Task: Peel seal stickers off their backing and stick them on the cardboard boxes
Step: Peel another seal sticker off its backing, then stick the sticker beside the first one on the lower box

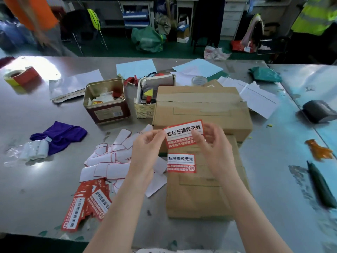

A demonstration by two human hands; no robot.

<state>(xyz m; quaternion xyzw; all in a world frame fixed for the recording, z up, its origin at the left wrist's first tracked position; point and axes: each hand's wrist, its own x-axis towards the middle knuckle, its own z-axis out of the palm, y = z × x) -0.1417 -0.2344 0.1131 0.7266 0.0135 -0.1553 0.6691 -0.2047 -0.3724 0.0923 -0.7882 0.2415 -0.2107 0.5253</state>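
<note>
A red and white seal sticker (179,133) is held in the air above the near cardboard box (198,194). My left hand (147,145) pinches its left edge and my right hand (209,138) pinches its right side. The near box carries one stuck seal sticker (181,163) on its top. A larger cardboard box (200,105) stands just behind it. A stack of unpeeled stickers (87,203) lies at the front left, beside a heap of white peeled backings (113,159).
An open metal tin (105,101) and a small carton of oddments (145,99) stand left of the big box. A purple cloth (60,136), a red label roll (20,75), a tape roll (199,81), loose papers and a dark green bag (321,185) lie around.
</note>
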